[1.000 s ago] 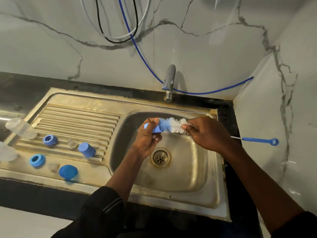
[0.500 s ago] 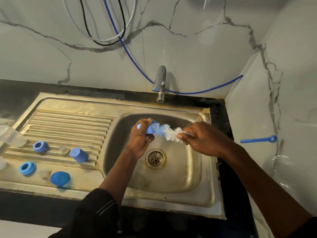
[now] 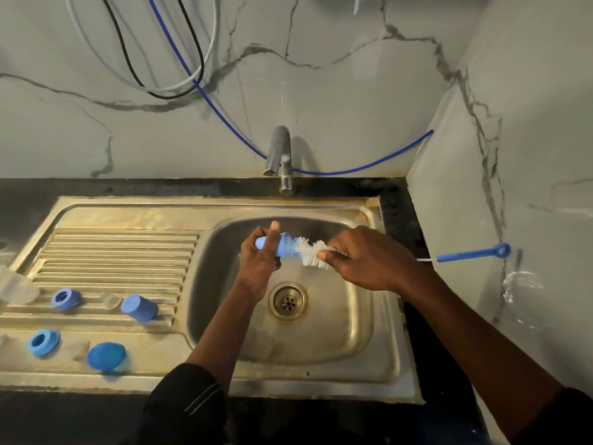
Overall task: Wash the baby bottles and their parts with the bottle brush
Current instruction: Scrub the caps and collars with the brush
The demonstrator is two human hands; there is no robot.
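- drainboard (image 3: 128,252), ridged steel with yellowish stains, left of the basin; clear bottle (image 3: 16,287) lying at its far left edge, partly cut off.
- loose parts on it, apart from each other: two blue rings (image 3: 65,297) (image 3: 43,342), blue domed lid (image 3: 106,356), blue cap (image 3: 139,308) on its side.
- grey-veined marble back wall (image 3: 353,107); looped cables (image 3: 154,88) and blue hose (image 3: 362,168) hanging on it; chrome tap (image 3: 279,155) behind the basin.
- basin (image 3: 337,332), drain (image 3: 287,301) in the middle.
- left hand (image 3: 261,261) over the basin, fingers wrapped round a blue bottle part (image 3: 282,245), one digit sticking up.
- bottle brush (image 3: 309,252), white bristles entering that part's open end.
- right hand (image 3: 362,258), fingers bunched, pinching the brush just behind the bristles.
- brush handle (image 3: 471,253), blue, reaching right over the black counter (image 3: 398,213) toward the side wall (image 3: 529,155).
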